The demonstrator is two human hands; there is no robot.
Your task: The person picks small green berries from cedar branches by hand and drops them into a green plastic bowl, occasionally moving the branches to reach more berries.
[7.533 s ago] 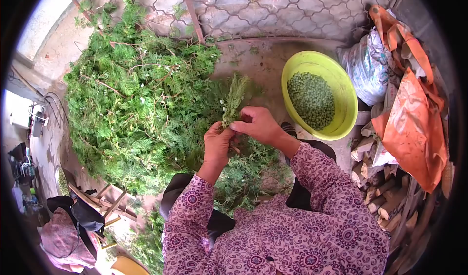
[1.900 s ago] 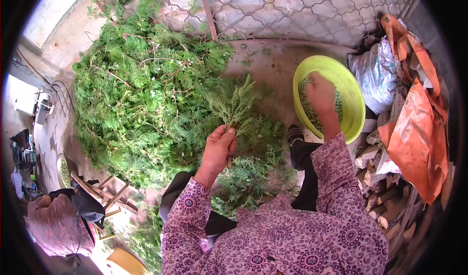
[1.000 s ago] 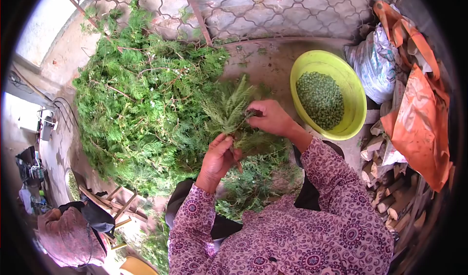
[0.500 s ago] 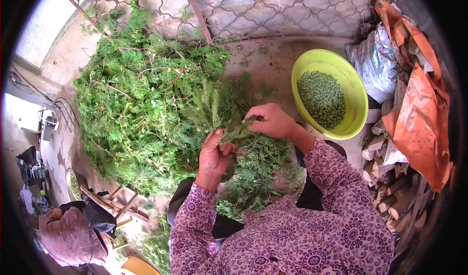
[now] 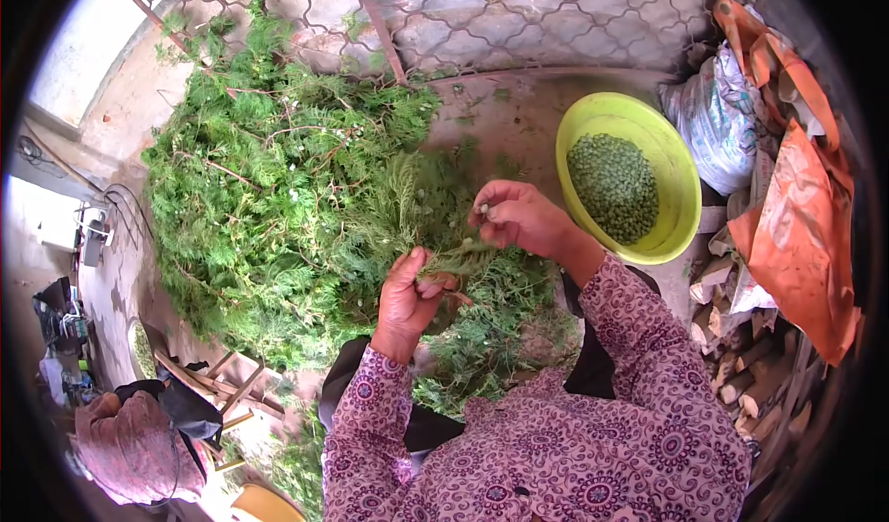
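Observation:
A leafy green sprig [image 5: 396, 198] with a brown stem is pinched in my left hand [image 5: 407, 302]. To its upper right, my right hand [image 5: 523, 218] holds a small pale green berry [image 5: 484, 209] between thumb and fingertips, just above the sprig's side leaves. Beneath and left of both hands spreads a large heap of green branches [image 5: 269, 217] dotted with pale berries. A yellow-green basin [image 5: 681, 166] stands right of my right hand, with many round green berries [image 5: 613, 184] inside.
Behind the heap is a metal lattice [image 5: 519, 13]. At the right are a white sack [image 5: 708, 105], an orange bag [image 5: 801, 244] and stacked firewood [image 5: 759, 383]. Lower left, another person's patterned clothing [image 5: 139, 448] shows near a wooden frame [image 5: 236, 388] and an orange basin [image 5: 269, 503].
My right hand has lifted slightly up and to the right, off the sprig, with a berry now visible in its fingers. My left hand has barely moved.

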